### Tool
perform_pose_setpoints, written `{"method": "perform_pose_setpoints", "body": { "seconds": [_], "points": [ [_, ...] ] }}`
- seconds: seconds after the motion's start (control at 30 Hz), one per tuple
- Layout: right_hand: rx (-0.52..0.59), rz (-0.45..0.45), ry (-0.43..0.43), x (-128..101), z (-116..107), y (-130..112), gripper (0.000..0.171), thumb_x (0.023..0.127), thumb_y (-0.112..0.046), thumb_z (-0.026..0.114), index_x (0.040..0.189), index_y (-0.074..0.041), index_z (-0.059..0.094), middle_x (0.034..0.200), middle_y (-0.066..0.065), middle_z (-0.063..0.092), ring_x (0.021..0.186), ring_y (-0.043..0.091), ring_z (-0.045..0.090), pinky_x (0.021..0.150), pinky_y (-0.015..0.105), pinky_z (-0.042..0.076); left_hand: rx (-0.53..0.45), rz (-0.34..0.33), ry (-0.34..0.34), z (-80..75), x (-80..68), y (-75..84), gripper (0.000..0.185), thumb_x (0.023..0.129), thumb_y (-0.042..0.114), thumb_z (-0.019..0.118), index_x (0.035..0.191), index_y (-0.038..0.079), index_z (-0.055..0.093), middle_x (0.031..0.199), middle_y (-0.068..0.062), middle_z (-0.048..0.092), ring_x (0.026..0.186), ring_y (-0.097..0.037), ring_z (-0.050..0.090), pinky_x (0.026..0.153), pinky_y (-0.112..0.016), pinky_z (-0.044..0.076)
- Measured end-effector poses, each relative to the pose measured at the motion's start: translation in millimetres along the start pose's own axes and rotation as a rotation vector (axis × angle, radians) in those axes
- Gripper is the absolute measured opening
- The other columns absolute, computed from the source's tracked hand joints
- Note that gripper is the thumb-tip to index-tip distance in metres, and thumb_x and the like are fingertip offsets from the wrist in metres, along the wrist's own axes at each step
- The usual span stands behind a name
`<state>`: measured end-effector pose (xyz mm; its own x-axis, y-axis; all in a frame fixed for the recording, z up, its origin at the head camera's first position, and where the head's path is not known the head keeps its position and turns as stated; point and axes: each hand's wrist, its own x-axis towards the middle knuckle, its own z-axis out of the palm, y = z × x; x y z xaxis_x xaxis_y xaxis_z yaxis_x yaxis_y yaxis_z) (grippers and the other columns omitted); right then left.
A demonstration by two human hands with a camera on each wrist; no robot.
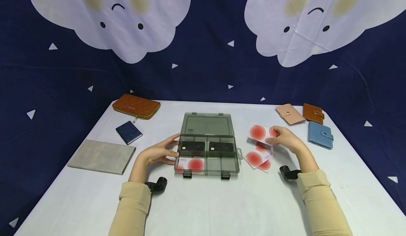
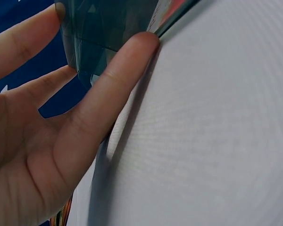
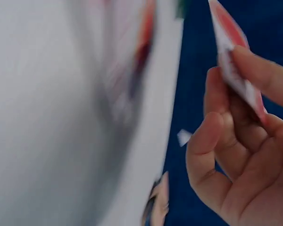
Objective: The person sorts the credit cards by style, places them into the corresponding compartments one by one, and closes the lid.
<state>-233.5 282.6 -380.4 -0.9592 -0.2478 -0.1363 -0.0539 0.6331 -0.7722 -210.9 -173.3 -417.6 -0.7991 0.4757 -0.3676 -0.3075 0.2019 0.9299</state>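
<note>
A smoky clear plastic box (image 1: 236, 165) lies open mid-table, its lid (image 1: 207, 124) folded back. Two black cards (image 1: 192, 146) sit in its rear compartments, and a white card with a red disc (image 1: 193, 163) fills the front left one. My left hand (image 1: 160, 151) rests with straight fingers against the box's left side; in the left wrist view the fingers (image 2: 127, 61) lie flat on the box wall (image 2: 104, 28). My right hand (image 1: 283, 139) pinches a red-disc card (image 1: 258, 132) just above a small pile of like cards (image 1: 258, 159). The right wrist view shows that card (image 3: 231, 52) between thumb and fingers (image 3: 254, 75).
On the white table lie a brown zip wallet (image 1: 136, 106), a dark blue booklet (image 1: 128, 132) and a grey folder (image 1: 101, 156) at left. A pink wallet (image 1: 289, 113), a brown wallet (image 1: 313, 113) and a light blue wallet (image 1: 320, 134) lie at right.
</note>
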Motion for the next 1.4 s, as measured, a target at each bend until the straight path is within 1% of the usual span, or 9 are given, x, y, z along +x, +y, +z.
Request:
{"method": "perform_pose_setpoints", "body": {
  "seconds": [0.2,0.3,0.47,0.6,0.7,0.87,1.03,1.17,1.4],
  "points": [
    [0.137,-0.126,0.016,-4,13,-36,0.043,0.081,-0.003,0.067,0.116,0.007,0.043,0.082,0.006,0.061,0.074,0.01,0.056,0.07,0.023,0.05,0.0,0.001,0.001,0.1,-0.2,1.0,0.085,0.085,-0.002,0.059,0.15,0.022,0.01,0.146,-0.021,0.01,0.097,-0.027,0.054,0.077,-0.044,0.055],
    [0.187,-0.2,-0.012,-4,22,-53,0.042,0.082,0.0,0.065,0.117,0.006,0.043,0.083,0.009,0.061,0.074,0.011,0.056,0.07,0.021,0.051,0.0,0.002,-0.001,0.2,-0.2,1.2,0.085,0.085,-0.002,0.059,0.15,0.022,0.01,0.146,-0.021,0.01,0.097,-0.027,0.054,0.077,-0.044,0.055],
    [0.179,-0.282,-0.046,-4,42,-78,0.03,0.086,-0.001,0.062,0.112,0.004,0.049,0.087,0.012,0.063,0.076,0.012,0.057,0.068,0.022,0.049,-0.001,0.002,-0.008,0.5,0.2,1.4,0.085,0.085,-0.002,0.058,0.15,0.022,0.009,0.146,-0.021,0.01,0.098,-0.027,0.054,0.078,-0.045,0.055],
    [0.098,-0.347,-0.084,-5,63,-96,0.02,0.09,0.002,0.054,0.11,0.001,0.056,0.097,0.013,0.064,0.089,0.017,0.059,0.077,0.025,0.049,-0.001,0.004,-0.012,0.6,0.2,1.4,0.085,0.086,-0.002,0.058,0.15,0.022,0.009,0.146,-0.021,0.009,0.098,-0.027,0.053,0.078,-0.045,0.054],
    [0.011,-0.401,-0.134,-6,82,-104,0.026,0.09,0.008,0.048,0.111,-0.002,0.058,0.104,0.011,0.063,0.097,0.021,0.058,0.08,0.03,0.048,0.001,0.005,-0.013,0.5,0.1,1.3,0.085,0.086,-0.002,0.058,0.15,0.023,0.009,0.146,-0.021,0.009,0.099,-0.027,0.053,0.078,-0.045,0.055],
    [-0.206,-0.488,-0.163,-6,114,-107,0.03,0.083,0.015,0.05,0.104,-0.003,0.064,0.1,0.008,0.067,0.093,0.021,0.062,0.078,0.029,0.052,0.0,0.008,-0.013,0.6,-0.3,1.3,0.085,0.086,-0.003,0.058,0.15,0.023,0.009,0.146,-0.021,0.009,0.097,-0.026,0.053,0.077,-0.044,0.055],
    [-0.427,-0.541,-0.121,-9,132,-103,0.02,0.079,0.009,0.062,0.089,-0.006,0.07,0.086,0.003,0.069,0.082,0.017,0.064,0.07,0.024,0.053,0.0,0.008,-0.021,0.7,0.0,1.0,0.085,0.086,-0.002,0.058,0.15,0.022,0.008,0.147,-0.021,0.008,0.097,-0.026,0.053,0.077,-0.044,0.055],
    [-0.565,-0.553,-0.047,-12,137,-102,0.014,0.079,0.001,0.068,0.087,-0.009,0.071,0.086,0.001,0.069,0.083,0.017,0.064,0.072,0.029,0.054,0.003,0.008,-0.021,-0.1,0.4,1.0,0.085,0.086,-0.002,0.057,0.15,0.021,0.007,0.147,-0.022,0.008,0.098,-0.027,0.053,0.077,-0.044,0.055],
    [-0.64,-0.544,-0.002,-18,135,-101,0.014,0.079,-0.003,0.069,0.089,-0.012,0.073,0.086,-0.003,0.07,0.084,0.016,0.065,0.07,0.032,0.054,0.009,0.006,-0.022,-1.0,-0.3,0.4,0.085,0.086,-0.001,0.058,0.15,0.02,0.007,0.147,-0.023,0.007,0.102,-0.029,0.052,0.078,-0.043,0.055]
  ]
}}
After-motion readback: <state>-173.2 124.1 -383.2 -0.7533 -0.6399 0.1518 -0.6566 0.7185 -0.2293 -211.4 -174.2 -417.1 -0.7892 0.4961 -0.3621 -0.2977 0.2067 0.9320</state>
